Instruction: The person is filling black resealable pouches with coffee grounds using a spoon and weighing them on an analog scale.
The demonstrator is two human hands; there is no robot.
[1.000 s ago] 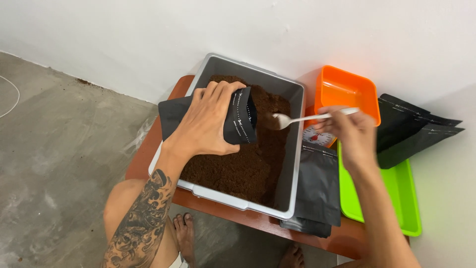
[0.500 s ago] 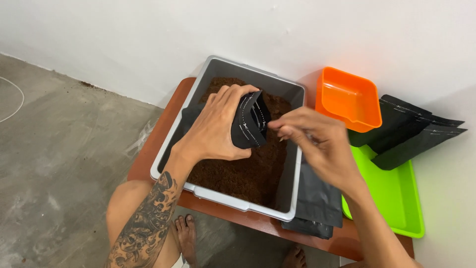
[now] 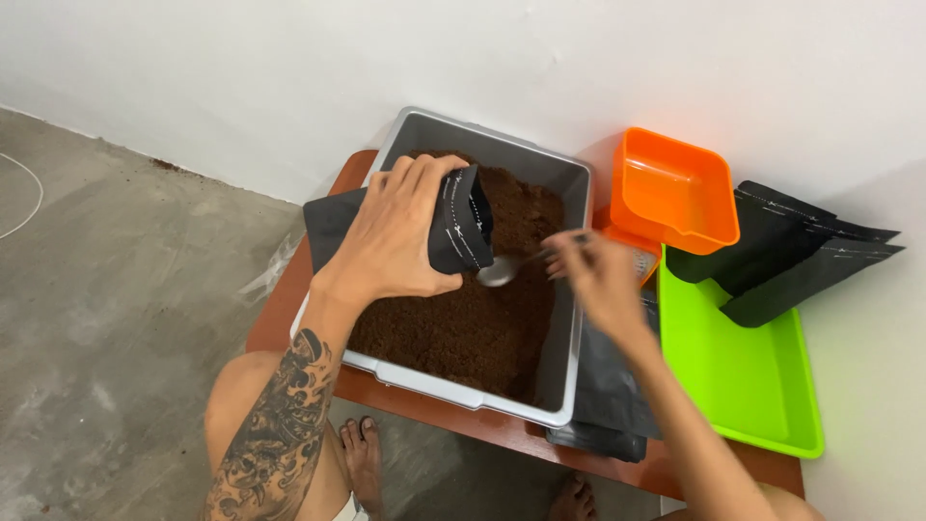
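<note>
My left hand grips a black pouch and holds it over a grey tub filled with brown powder. The pouch's open mouth faces right. My right hand, slightly blurred, holds a silver spoon whose bowl sits just below the pouch's mouth, above the powder. The tub rests on a low reddish-brown table.
An orange container sits on a scale right of the tub. A green tray lies beside it, with black pouches at its far end and more between tub and tray. A white wall is behind; my bare feet are below.
My right hand brought the spoon from near the orange container to the pouch's mouth, then lowered it toward the powder. The left hand kept the pouch over the tub, turning it a little.
</note>
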